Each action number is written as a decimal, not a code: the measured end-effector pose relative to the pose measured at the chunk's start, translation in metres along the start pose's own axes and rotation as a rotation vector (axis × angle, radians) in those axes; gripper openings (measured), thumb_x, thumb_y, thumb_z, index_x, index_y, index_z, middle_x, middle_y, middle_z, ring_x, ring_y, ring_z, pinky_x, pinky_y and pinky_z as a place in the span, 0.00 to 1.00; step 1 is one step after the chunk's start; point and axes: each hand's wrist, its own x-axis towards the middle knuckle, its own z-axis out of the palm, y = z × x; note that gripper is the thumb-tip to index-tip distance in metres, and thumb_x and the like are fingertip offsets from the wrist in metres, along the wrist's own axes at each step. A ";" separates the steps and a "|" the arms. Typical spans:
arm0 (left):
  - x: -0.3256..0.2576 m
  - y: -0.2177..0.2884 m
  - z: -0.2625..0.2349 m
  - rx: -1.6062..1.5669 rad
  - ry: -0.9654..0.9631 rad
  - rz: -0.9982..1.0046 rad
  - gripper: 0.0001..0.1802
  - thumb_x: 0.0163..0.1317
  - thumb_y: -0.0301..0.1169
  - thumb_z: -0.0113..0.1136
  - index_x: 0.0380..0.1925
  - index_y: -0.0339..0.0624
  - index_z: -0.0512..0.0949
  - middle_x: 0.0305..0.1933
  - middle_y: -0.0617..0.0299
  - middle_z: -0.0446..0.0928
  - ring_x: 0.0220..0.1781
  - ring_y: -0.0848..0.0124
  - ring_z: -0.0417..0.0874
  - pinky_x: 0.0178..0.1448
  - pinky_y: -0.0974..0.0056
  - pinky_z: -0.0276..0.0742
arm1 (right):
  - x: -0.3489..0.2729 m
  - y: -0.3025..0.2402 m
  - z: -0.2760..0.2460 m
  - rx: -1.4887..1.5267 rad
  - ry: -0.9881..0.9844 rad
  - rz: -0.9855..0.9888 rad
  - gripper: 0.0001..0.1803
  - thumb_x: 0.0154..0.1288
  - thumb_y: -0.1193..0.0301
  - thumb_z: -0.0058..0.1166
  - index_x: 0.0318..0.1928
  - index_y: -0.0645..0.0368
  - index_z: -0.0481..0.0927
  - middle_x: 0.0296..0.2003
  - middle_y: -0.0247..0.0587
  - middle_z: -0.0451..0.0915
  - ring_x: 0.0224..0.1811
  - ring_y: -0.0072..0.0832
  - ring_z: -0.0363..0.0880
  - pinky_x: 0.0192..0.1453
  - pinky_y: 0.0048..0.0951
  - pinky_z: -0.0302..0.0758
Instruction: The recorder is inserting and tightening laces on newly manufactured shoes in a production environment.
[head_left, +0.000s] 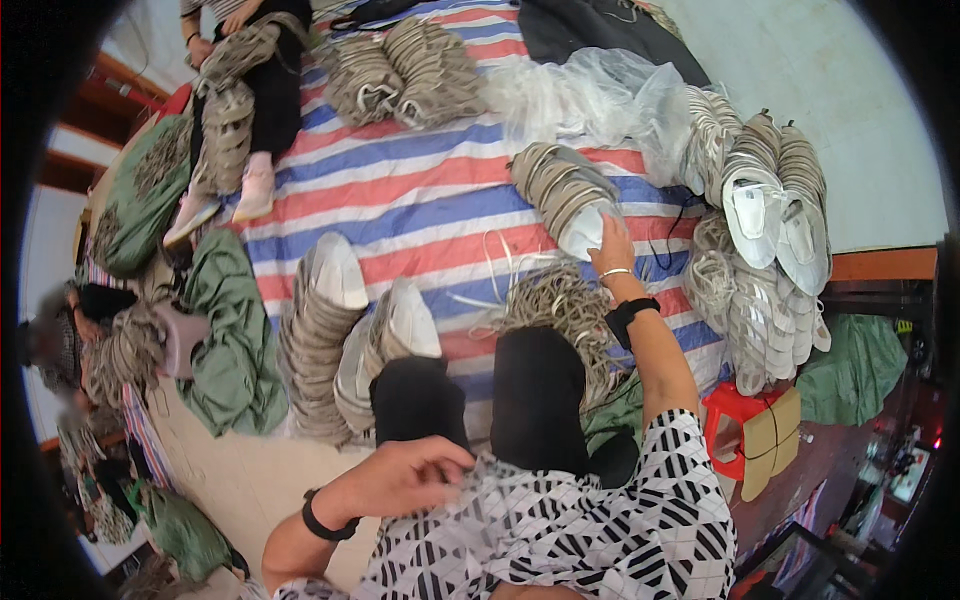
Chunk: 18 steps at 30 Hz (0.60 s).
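Observation:
My right hand (612, 252) reaches forward with the arm stretched out, its fingers closed on the white end of a row of nested beige shoe uppers (562, 192). Over my lap hovers my left hand (412, 474), its fingers bent and partly smeared by motion, so I cannot make out whether anything is in them. Two more rows of nested shoe uppers, one at the left (325, 330) and one nearer my knee (400, 330), stand before me. A tangled heap of beige laces (560, 310) lies just beyond my knees.
A striped sheet (400, 205) covers the floor. Clear plastic bags (590, 95) and further rows of uppers (410, 75) lie at the back. White and beige uppers (765, 200) are piled right, above a red stool (730, 425). Another person (245, 60) sits far left, near green sacks (230, 330).

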 end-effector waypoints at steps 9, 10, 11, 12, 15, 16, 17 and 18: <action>0.011 -0.049 -0.044 -0.672 0.094 -0.344 0.14 0.72 0.31 0.48 0.46 0.31 0.78 0.26 0.53 0.82 0.17 0.74 0.76 0.23 0.72 0.72 | 0.148 0.048 0.037 -0.488 0.055 -0.134 0.44 0.56 0.74 0.58 0.72 0.50 0.52 0.72 0.45 0.54 0.71 0.47 0.58 0.64 0.62 0.62; 0.011 -0.047 -0.044 -0.678 0.139 -0.380 0.15 0.71 0.31 0.49 0.44 0.29 0.78 0.24 0.52 0.81 0.15 0.74 0.74 0.21 0.71 0.70 | 0.159 0.042 0.040 -0.449 -0.047 -0.099 0.49 0.53 0.75 0.60 0.73 0.50 0.49 0.72 0.46 0.53 0.69 0.48 0.61 0.65 0.58 0.64; 0.011 -0.045 -0.044 -0.684 0.185 -0.415 0.15 0.71 0.32 0.50 0.42 0.28 0.79 0.23 0.51 0.81 0.14 0.74 0.73 0.19 0.70 0.67 | 0.170 0.037 0.047 -0.428 -0.049 -0.098 0.49 0.53 0.75 0.60 0.73 0.50 0.49 0.72 0.46 0.53 0.69 0.48 0.61 0.65 0.58 0.64; 0.011 -0.042 -0.043 -0.720 0.218 -0.406 0.15 0.70 0.31 0.52 0.43 0.27 0.79 0.23 0.51 0.81 0.13 0.74 0.72 0.18 0.71 0.66 | 0.182 0.045 0.050 -0.254 -0.120 -0.036 0.51 0.52 0.75 0.61 0.73 0.50 0.47 0.72 0.46 0.52 0.68 0.49 0.64 0.65 0.55 0.66; 0.023 -0.027 -0.048 -0.772 0.241 -0.489 0.15 0.68 0.37 0.57 0.39 0.34 0.81 0.22 0.62 0.76 0.19 0.76 0.71 0.25 0.69 0.71 | 0.202 0.051 0.065 -0.052 -0.247 0.089 0.52 0.51 0.72 0.63 0.73 0.51 0.45 0.72 0.48 0.53 0.62 0.49 0.70 0.63 0.45 0.72; 0.027 -0.024 -0.048 -0.733 0.249 -0.501 0.18 0.70 0.39 0.54 0.38 0.32 0.81 0.19 0.62 0.75 0.17 0.79 0.70 0.24 0.71 0.73 | 0.209 0.058 0.070 -0.059 -0.291 0.104 0.52 0.51 0.70 0.64 0.73 0.50 0.45 0.71 0.48 0.55 0.62 0.49 0.71 0.62 0.46 0.73; 0.032 -0.026 -0.050 -0.733 0.238 -0.511 0.18 0.70 0.39 0.54 0.38 0.32 0.81 0.19 0.62 0.75 0.17 0.79 0.70 0.24 0.71 0.73 | 0.214 0.065 0.073 -0.069 -0.335 0.119 0.52 0.51 0.69 0.64 0.72 0.50 0.46 0.70 0.49 0.58 0.61 0.50 0.72 0.61 0.46 0.73; 0.031 -0.027 -0.052 -0.736 0.239 -0.490 0.17 0.69 0.39 0.55 0.39 0.32 0.81 0.20 0.61 0.76 0.17 0.78 0.71 0.24 0.71 0.73 | 0.219 0.058 0.078 -0.037 -0.272 0.140 0.44 0.50 0.64 0.66 0.68 0.53 0.60 0.63 0.52 0.69 0.59 0.47 0.75 0.60 0.45 0.74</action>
